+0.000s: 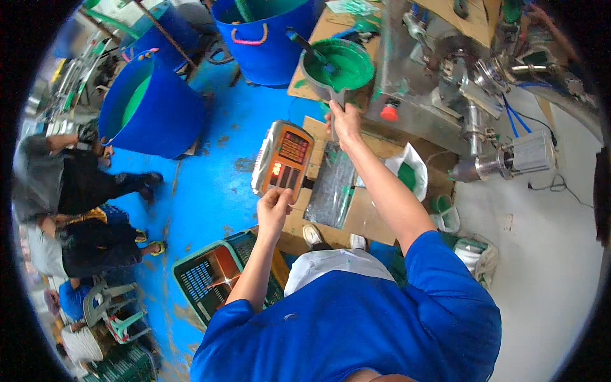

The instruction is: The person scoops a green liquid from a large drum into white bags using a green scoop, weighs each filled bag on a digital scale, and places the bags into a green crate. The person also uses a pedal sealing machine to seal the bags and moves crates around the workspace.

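Observation:
My right hand (pixel 345 122) is closed around the handle of a grey scoop (pixel 305 70), whose bowl holds thick green paste (pixel 350 67). A dark-handled spatula (pixel 310 48) leans in the paste. The scoop is over the cardboard beside the machine. My left hand (pixel 275 205) has its fingers drawn together at the lower edge of an orange scale display (pixel 286 156) with lit red digits; whether they press a key is too small to tell. Right of the display is the scale's platform (pixel 331 184), covered in plastic film with green smears.
Blue tubs (pixel 156 118) with green contents stand ahead and left. A steel machine (pixel 407 108) with a red button (pixel 389 113) is at the right. Near my right forearm is a white bag (pixel 414 167) of green material. Green crates (pixel 207 277) are lower left; people (pixel 83 178) work farther left.

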